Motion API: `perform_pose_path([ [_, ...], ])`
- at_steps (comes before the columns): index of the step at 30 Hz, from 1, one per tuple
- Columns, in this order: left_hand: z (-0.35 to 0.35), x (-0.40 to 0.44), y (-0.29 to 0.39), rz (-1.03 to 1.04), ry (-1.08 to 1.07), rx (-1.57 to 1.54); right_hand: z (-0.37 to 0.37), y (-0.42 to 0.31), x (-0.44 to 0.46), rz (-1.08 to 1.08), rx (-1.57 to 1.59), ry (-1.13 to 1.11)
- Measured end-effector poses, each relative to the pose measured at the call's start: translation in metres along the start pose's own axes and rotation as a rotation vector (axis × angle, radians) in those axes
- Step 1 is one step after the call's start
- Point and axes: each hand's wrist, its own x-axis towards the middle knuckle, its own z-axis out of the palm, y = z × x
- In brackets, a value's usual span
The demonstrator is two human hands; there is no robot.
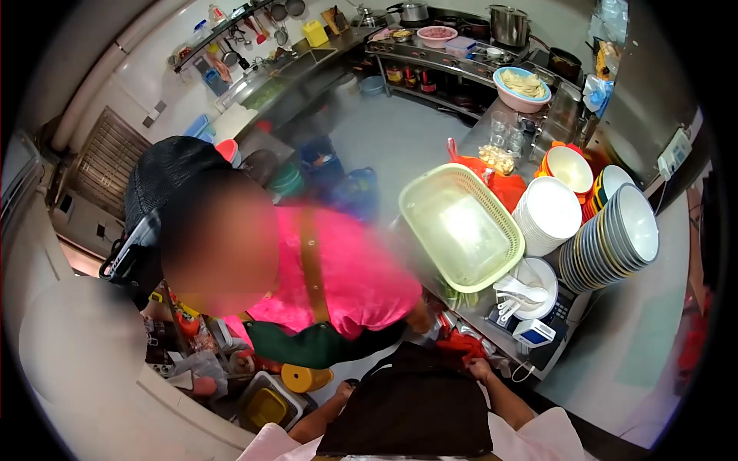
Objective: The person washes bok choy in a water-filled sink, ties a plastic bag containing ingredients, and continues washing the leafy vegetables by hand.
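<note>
My left hand (345,389) is low beside the left edge of the dark brown apron (419,407). Its fingers look curled by a small dark thing, too small to name. My right hand (480,369) is at the apron's right edge, just below a red plastic bag (460,346). The fingers there seem bent, but whether they grip the bag, the apron or something else is hidden. Close in front stands a person in a pink top (361,269) and black cap (173,173), with a forearm reaching down near the counter.
On the right counter are a pale green basket (513,265), stacked white bowls (547,211), tall stacked grey bowls (611,250), white spoons (523,292) and a small boxed device (533,333). A yellow stool (306,376) stands low left. Stoves with pots (509,27) line the back.
</note>
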Motion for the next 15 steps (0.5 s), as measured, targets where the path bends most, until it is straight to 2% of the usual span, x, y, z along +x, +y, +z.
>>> perform_pose_path([
  [3,0.001,-0.021,-0.019,0.283,-0.006,-0.454,0.011,-0.003,0.017,0.017,0.013,-0.066],
  [4,0.001,-0.026,-0.022,0.411,-0.034,-0.644,0.014,-0.004,0.023,-0.046,-0.016,-0.061],
  [6,0.004,-0.032,-0.025,0.329,0.007,-0.575,0.018,0.001,0.030,-0.162,-0.067,-0.043],
  [10,0.013,-0.038,-0.021,0.176,0.058,-0.428,0.028,0.026,0.051,-0.191,-0.072,-0.081],
  [12,0.021,-0.038,-0.019,0.173,0.047,-0.450,0.030,0.046,0.058,-0.192,-0.141,-0.079],
  [15,0.030,-0.031,-0.015,0.204,0.038,-0.536,0.012,0.033,0.030,-0.106,-0.085,-0.066],
])
